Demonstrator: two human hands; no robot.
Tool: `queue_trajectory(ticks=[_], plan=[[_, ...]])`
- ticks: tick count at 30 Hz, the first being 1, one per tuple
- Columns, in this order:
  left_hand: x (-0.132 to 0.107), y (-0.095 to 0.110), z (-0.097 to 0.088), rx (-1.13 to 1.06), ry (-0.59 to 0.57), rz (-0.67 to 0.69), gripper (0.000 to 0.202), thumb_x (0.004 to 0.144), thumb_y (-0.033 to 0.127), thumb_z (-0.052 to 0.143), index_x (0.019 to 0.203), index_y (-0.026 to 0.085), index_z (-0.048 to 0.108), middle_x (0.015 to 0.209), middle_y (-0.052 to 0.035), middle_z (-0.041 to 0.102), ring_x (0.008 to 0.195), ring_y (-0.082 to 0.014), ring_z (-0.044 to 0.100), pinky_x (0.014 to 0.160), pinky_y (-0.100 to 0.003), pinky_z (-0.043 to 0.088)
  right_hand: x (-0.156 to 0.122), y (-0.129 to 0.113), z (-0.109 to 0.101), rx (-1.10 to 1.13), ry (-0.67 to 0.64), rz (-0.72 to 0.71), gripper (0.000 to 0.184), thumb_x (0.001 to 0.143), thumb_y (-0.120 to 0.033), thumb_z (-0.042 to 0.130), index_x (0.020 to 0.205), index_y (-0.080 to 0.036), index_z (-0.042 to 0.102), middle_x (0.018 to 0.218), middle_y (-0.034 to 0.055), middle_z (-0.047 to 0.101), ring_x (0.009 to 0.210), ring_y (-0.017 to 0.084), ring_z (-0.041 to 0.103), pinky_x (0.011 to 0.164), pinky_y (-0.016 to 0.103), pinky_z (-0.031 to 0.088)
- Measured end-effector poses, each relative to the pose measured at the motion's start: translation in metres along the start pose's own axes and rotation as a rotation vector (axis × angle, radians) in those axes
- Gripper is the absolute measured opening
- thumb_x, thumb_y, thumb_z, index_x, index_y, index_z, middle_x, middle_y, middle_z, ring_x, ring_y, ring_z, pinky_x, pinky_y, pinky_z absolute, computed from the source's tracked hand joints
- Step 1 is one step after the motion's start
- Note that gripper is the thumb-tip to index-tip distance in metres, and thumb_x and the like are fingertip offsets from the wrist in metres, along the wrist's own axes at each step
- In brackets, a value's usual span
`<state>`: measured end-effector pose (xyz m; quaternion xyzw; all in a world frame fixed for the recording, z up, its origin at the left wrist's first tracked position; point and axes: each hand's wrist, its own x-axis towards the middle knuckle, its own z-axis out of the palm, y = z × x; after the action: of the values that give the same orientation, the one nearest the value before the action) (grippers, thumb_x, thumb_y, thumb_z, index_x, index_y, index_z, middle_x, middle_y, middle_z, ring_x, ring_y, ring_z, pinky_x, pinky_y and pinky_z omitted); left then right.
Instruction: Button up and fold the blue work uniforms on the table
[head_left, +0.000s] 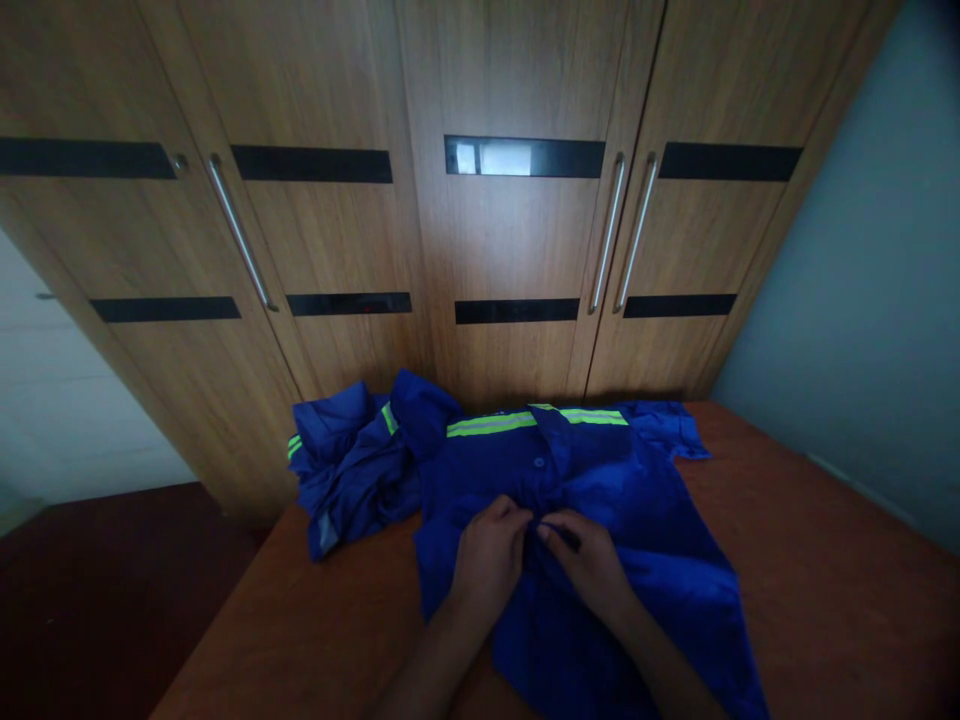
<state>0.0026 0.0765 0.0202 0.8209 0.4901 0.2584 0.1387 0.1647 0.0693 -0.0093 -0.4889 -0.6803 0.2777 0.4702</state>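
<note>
My left hand (489, 555) and right hand (592, 562) pinch creased blue shirt (667, 510) mid-front; rumpled cloth (356, 470) heaped left of shirt. Pinched spot hidden; shirt bottom cut off.

Wardrobe (517, 240): dimly lit for you, soft sheen at upper centre.
Black panel (525, 157): mirrors a bright, window-like patch.
Floor (112, 590): deep shadow at lower left.
Edges: wide-angle stretch tilts your verticals; upper-right corner blackens.
</note>
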Motion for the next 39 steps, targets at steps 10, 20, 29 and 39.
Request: queue_trajectory(ticks=[10, 20, 29, 39], plan=[[0.002, -0.002, -0.003, -0.058, -0.016, -0.033, 0.04, 0.089, 0.01, 0.037, 0.107, 0.028, 0.067, 0.091, -0.0021, 0.061, 0.083, -0.0143, 0.06, 0.074, -0.023, 0.046, -0.005, 0.009, 0.006, -0.275, 0.004, -0.105, 0.02, 0.086, -0.023, 0.051, 0.098, -0.02, 0.066, 0.095, 0.006, 0.069, 0.089, 0.02, 0.065, 0.082, 0.032, 0.05], [0.002, 0.0, -0.005, -0.121, -0.009, 0.0, 0.039, 0.086, 0.008, 0.04, 0.104, 0.029, 0.067, 0.093, -0.0016, 0.062, 0.086, -0.0142, 0.06, 0.078, -0.023, 0.046, -0.003, 0.016, 0.004, -0.311, 0.065, -0.109, 0.028, 0.084, -0.017, 0.046, 0.1, -0.02, 0.069, 0.095, 0.0063, 0.071, 0.089, 0.019, 0.066, 0.085, 0.032, 0.051], [0.011, -0.02, -0.035, -0.31, 0.345, -0.03, 0.031, 0.077, 0.006, 0.041, 0.085, 0.021, 0.067, 0.091, -0.0025, 0.066, 0.089, -0.0157, 0.06, 0.082, -0.028, 0.046, -0.005, 0.012, -0.027, 0.046, 0.37, 0.127, 0.021, 0.078, -0.031, 0.054, 0.085, -0.02, 0.071, 0.082, 0.0038, 0.072, 0.078, 0.022, 0.067, 0.073, 0.033, 0.053], [0.008, -0.032, -0.048, 0.082, 0.132, -0.136, 0.024, 0.076, 0.009, 0.042, 0.069, 0.021, 0.062, 0.074, -0.0015, 0.064, 0.073, -0.0158, 0.061, 0.068, -0.026, 0.043, -0.009, 0.019, -0.069, -0.32, 0.114, -0.031, 0.022, 0.076, -0.019, 0.045, 0.07, -0.022, 0.066, 0.074, 0.0018, 0.065, 0.072, 0.018, 0.062, 0.071, 0.029, 0.047]])
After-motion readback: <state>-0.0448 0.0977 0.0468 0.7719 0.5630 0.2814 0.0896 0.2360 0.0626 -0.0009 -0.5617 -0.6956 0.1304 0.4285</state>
